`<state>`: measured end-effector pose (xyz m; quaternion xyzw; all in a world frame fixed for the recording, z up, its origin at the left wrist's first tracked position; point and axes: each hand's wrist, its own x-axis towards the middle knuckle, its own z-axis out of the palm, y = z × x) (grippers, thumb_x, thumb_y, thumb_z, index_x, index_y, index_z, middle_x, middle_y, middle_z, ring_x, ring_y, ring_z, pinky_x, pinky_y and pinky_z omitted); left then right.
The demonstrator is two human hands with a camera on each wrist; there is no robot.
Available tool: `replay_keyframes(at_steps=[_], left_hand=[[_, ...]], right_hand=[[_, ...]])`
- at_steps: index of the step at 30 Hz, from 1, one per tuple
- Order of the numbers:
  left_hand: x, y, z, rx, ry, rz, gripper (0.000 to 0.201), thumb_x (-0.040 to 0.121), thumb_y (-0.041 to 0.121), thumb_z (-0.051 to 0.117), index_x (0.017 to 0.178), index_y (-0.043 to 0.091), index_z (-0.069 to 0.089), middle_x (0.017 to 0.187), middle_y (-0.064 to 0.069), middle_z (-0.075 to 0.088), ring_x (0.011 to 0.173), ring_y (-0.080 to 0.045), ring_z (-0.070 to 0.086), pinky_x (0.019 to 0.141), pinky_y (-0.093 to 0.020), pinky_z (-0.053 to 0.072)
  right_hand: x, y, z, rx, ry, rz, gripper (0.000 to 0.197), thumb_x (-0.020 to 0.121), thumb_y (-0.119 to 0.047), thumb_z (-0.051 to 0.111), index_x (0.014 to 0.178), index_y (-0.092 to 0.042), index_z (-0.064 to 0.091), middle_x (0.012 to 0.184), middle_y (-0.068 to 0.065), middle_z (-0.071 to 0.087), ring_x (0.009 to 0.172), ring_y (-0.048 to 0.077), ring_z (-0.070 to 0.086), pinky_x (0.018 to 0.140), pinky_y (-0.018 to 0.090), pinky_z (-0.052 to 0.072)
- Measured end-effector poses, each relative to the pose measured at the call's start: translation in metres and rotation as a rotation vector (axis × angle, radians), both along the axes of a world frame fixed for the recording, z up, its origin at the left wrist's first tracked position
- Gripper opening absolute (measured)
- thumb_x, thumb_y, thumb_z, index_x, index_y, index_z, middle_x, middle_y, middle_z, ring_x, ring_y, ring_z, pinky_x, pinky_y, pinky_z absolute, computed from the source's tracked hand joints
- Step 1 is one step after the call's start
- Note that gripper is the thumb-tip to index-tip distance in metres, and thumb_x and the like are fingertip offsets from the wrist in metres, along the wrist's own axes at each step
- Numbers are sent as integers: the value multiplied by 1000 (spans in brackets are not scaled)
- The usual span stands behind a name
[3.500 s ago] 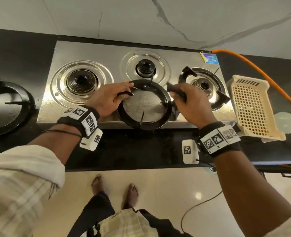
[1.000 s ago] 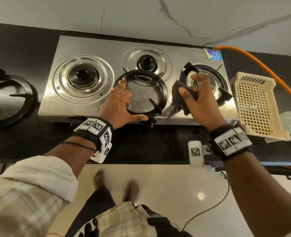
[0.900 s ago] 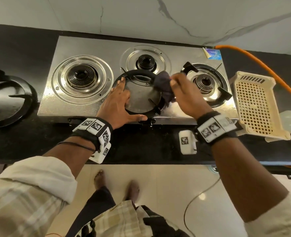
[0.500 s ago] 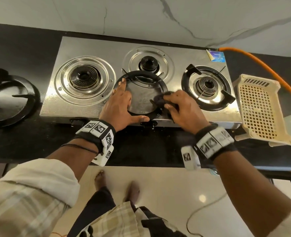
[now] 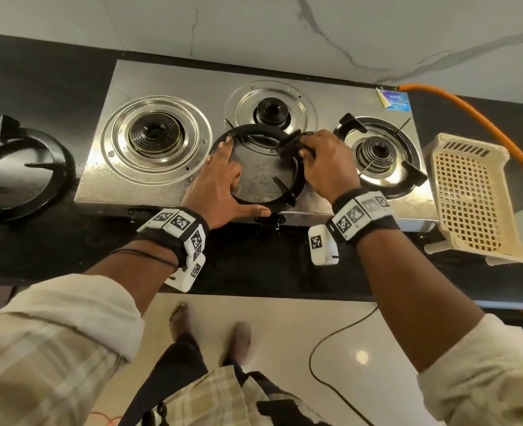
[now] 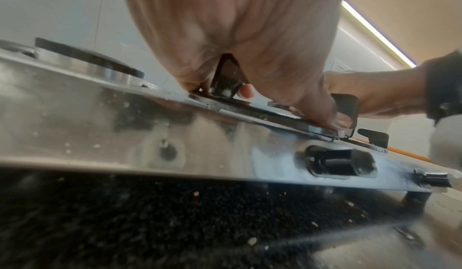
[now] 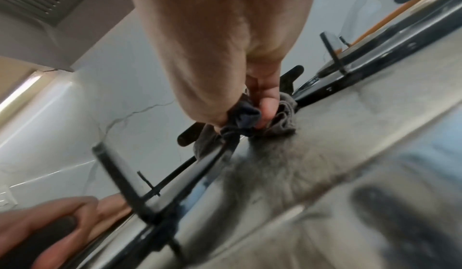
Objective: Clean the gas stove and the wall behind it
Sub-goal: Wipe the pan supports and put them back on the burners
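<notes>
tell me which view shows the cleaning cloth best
The right wrist view: the dark cloth is bunched in the right hand against the stove top. In the head view that hand nearly hides it; the left wrist view does not show it.

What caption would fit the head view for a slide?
Left hand steadies a loose pan support on the gas stove while the right hand wipes it with a dark cloth.

— What sits on the black counter [image 5: 247,265]?
— The steel gas stove [image 5: 161,186] at centre; a loose black pan support [image 5: 17,170] at nine o'clock; a cream plastic basket [image 5: 472,195] at three o'clock.
</notes>
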<state>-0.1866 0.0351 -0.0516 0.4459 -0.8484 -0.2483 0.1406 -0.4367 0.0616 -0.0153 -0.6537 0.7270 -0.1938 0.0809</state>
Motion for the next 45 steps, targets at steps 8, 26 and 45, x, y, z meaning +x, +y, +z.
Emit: replay_keyframes(at_steps=[8,26,45], left_hand=[[0,2,-2,24,29,-2,67,59,79,82,77,30,40,173,-1,15,143,-30,39,108,-53,47],[2,2,-1,55,41,-33,66,58,78,84,79,32,42,173,-2,15,155,-32,24,121,-48,29],[0,1,6,40,-21,-100,68,62,74,84,85,21,47,174,-8,11,160,-26,11,124,-41,6]], right_hand=[[17,64,4,28,-72,271,27,98,-9,61,121,-13,75,119,0,66,103,12,62,92,16,48],[-12,-10,14,-101,87,178,19,95,-23,68,114,-25,66,116,-1,64,99,18,64,86,36,57],[-20,-47,47,300,424,665,32,100,-37,47,112,-18,70,95,3,67,86,23,64,82,42,55]])
